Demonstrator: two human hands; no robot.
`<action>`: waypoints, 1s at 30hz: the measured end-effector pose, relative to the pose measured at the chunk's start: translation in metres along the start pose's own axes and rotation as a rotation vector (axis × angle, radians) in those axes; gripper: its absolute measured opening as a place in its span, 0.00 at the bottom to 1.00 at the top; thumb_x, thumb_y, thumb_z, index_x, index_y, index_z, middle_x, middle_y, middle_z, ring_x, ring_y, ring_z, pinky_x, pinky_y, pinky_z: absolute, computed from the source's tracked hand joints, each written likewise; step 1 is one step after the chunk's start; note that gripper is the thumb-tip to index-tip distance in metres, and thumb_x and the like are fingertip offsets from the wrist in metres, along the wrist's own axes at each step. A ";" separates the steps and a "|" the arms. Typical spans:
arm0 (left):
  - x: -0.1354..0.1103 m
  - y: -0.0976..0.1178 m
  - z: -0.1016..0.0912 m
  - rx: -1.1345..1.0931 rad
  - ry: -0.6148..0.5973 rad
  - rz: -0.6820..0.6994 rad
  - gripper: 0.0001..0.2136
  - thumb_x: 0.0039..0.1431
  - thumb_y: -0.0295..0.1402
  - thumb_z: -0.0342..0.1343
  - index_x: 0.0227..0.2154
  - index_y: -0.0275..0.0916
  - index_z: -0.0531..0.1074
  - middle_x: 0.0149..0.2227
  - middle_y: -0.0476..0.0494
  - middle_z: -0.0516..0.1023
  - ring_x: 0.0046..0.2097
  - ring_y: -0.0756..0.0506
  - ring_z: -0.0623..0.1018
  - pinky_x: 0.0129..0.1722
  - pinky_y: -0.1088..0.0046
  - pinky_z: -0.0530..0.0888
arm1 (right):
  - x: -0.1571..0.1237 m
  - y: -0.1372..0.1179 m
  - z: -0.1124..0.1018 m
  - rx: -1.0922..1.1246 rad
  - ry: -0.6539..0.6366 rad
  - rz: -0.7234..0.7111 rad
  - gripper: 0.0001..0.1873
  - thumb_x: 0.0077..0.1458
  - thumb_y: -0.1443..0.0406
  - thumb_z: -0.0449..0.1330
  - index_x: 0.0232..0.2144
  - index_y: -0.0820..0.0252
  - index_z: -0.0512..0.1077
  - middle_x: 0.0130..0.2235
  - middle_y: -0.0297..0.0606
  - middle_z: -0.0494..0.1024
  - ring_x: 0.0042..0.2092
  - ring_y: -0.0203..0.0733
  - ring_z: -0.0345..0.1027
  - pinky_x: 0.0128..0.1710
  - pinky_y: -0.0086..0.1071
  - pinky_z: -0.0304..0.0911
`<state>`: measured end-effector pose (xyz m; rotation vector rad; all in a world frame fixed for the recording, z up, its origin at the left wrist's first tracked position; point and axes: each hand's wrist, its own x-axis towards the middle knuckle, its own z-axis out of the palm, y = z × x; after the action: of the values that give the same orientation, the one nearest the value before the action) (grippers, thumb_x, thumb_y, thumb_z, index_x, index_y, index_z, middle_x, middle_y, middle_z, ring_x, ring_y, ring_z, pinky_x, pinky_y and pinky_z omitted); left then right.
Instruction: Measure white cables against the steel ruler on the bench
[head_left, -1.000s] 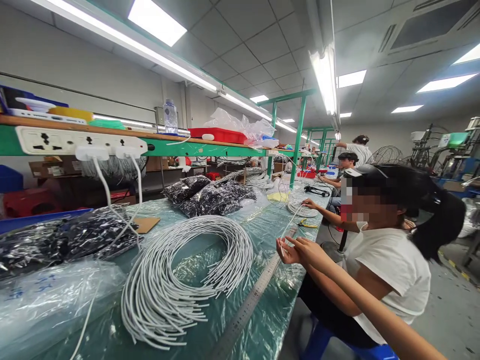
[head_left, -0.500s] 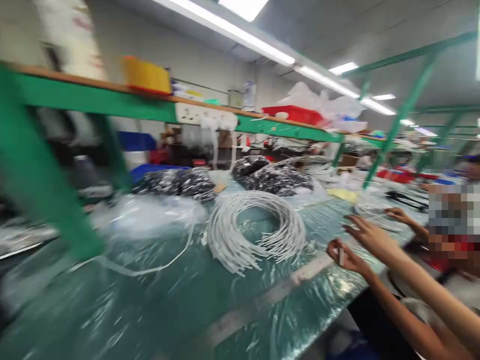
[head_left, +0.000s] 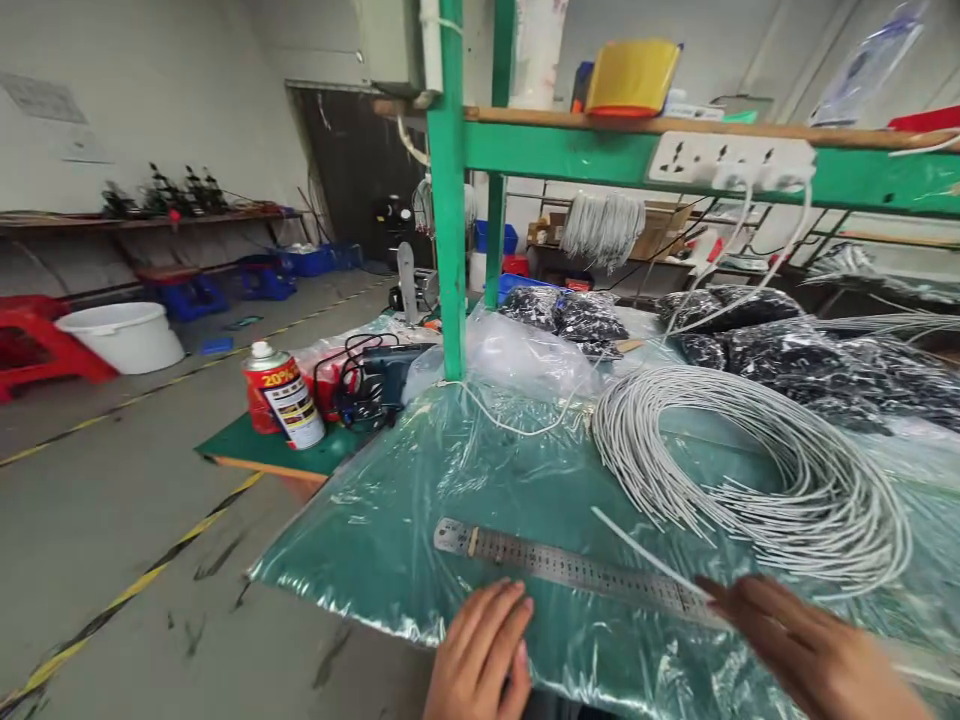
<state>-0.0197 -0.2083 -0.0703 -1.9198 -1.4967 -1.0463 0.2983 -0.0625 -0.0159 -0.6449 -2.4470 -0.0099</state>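
While both hands rest low on the worktop point(head_left: 360, 520), a steel ruler point(head_left: 570, 568) lies between them.
Left hand point(head_left: 480, 655) lies flat and open on the plastic sheet, holding nothing, just below the ruler. Right hand point(head_left: 806, 650) is blurred, fingers spread over the ruler's far end; I cannot tell if it holds the thin white wire point(head_left: 637, 550) there. A big wire coil point(head_left: 757, 470) sits just behind, and a spray can point(head_left: 285, 395) stands off to the left.

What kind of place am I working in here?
Most likely a cable-assembly factory bench: a big coil of cut grey wires on a plastic-covered green table, a steel ruler along its edge, bags of black parts behind.
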 end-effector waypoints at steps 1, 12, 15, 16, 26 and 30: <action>-0.002 0.004 -0.001 0.018 -0.009 0.039 0.18 0.59 0.21 0.43 0.49 0.34 0.70 0.49 0.42 0.76 0.54 0.46 0.72 0.52 0.71 0.72 | 0.021 -0.020 0.019 0.055 -0.111 -0.133 0.22 0.64 0.62 0.49 0.59 0.41 0.64 0.40 0.40 0.78 0.39 0.46 0.75 0.31 0.33 0.72; -0.014 -0.020 0.007 0.415 -0.423 0.072 0.37 0.62 0.55 0.43 0.63 0.29 0.50 0.63 0.32 0.57 0.64 0.37 0.60 0.58 0.63 0.64 | 0.063 -0.074 0.136 0.267 -0.241 -0.068 0.22 0.69 0.62 0.40 0.50 0.54 0.72 0.35 0.40 0.75 0.33 0.38 0.74 0.33 0.27 0.70; -0.016 -0.022 0.008 0.399 -0.421 0.081 0.43 0.58 0.62 0.41 0.62 0.27 0.51 0.63 0.30 0.57 0.64 0.35 0.58 0.61 0.62 0.57 | 0.057 -0.073 0.139 0.365 -0.170 0.046 0.19 0.68 0.61 0.44 0.48 0.54 0.74 0.37 0.39 0.75 0.35 0.37 0.74 0.36 0.26 0.70; -0.017 -0.022 0.009 0.389 -0.417 0.086 0.46 0.56 0.65 0.39 0.62 0.26 0.51 0.63 0.28 0.57 0.64 0.34 0.57 0.62 0.62 0.55 | 0.056 -0.073 0.140 0.386 -0.142 0.074 0.18 0.68 0.60 0.46 0.48 0.54 0.74 0.36 0.39 0.74 0.35 0.37 0.74 0.36 0.27 0.70; -0.023 -0.025 0.014 0.331 -0.456 0.081 0.60 0.40 0.75 0.41 0.61 0.21 0.51 0.64 0.25 0.52 0.66 0.29 0.46 0.63 0.56 0.46 | 0.066 -0.079 0.140 0.536 -0.168 0.168 0.16 0.66 0.62 0.49 0.40 0.58 0.77 0.31 0.39 0.70 0.33 0.37 0.68 0.33 0.27 0.64; -0.024 -0.020 0.018 0.382 -0.515 0.049 0.54 0.38 0.58 0.62 0.61 0.22 0.52 0.64 0.24 0.52 0.66 0.27 0.48 0.64 0.51 0.42 | 0.064 -0.079 0.142 0.535 -0.140 0.165 0.13 0.66 0.63 0.51 0.37 0.58 0.76 0.33 0.38 0.69 0.35 0.37 0.67 0.33 0.26 0.62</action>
<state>-0.0369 -0.2034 -0.1019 -2.0079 -1.7472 -0.2111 0.1393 -0.0816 -0.0858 -0.6109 -2.3647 0.7496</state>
